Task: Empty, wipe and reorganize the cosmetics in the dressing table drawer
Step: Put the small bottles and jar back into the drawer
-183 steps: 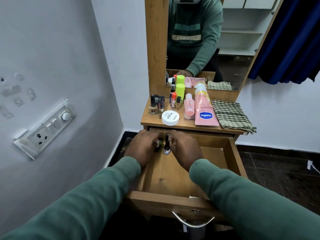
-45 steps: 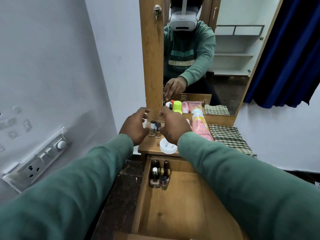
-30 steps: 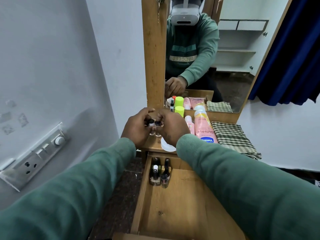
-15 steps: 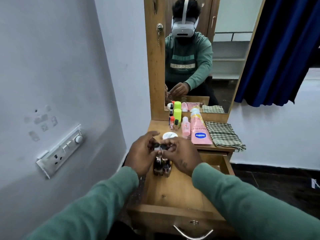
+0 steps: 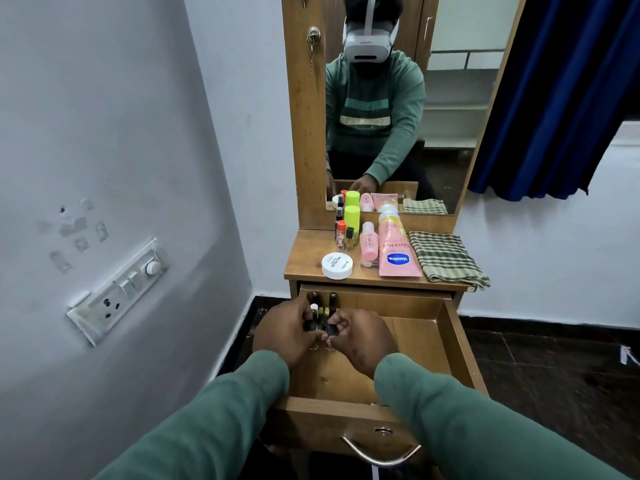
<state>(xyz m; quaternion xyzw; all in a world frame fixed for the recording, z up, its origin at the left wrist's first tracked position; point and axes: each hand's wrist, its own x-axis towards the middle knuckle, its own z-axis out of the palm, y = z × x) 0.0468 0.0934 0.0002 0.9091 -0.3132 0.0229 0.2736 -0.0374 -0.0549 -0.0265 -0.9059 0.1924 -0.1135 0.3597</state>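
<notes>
The wooden drawer [image 5: 453, 344] stands pulled out below the dressing table top [image 5: 304, 258]. My left hand [image 5: 284, 332] and my right hand [image 5: 360, 337] are low inside its back left part, each closed on a small black-capped bottle [image 5: 331, 330]. Several small bottles [image 5: 323, 303] stand in the back left corner just beyond my fingers. On the top remain a white round jar [image 5: 337, 266], a pink Vaseline tube [image 5: 396, 252], a small pink bottle [image 5: 367, 242], a green bottle [image 5: 352, 216] and a few little items [image 5: 343, 233].
A folded checked cloth [image 5: 446, 259] lies at the right of the top. The mirror [image 5: 391, 109] rises behind it. A grey wall with a switch panel [image 5: 117, 294] is close on the left. A blue curtain [image 5: 561, 91] hangs at right. The drawer handle [image 5: 379, 453] faces me.
My hands picked two small bottles off the table top and brought them down into the drawer's back left part. The view tilted down.
</notes>
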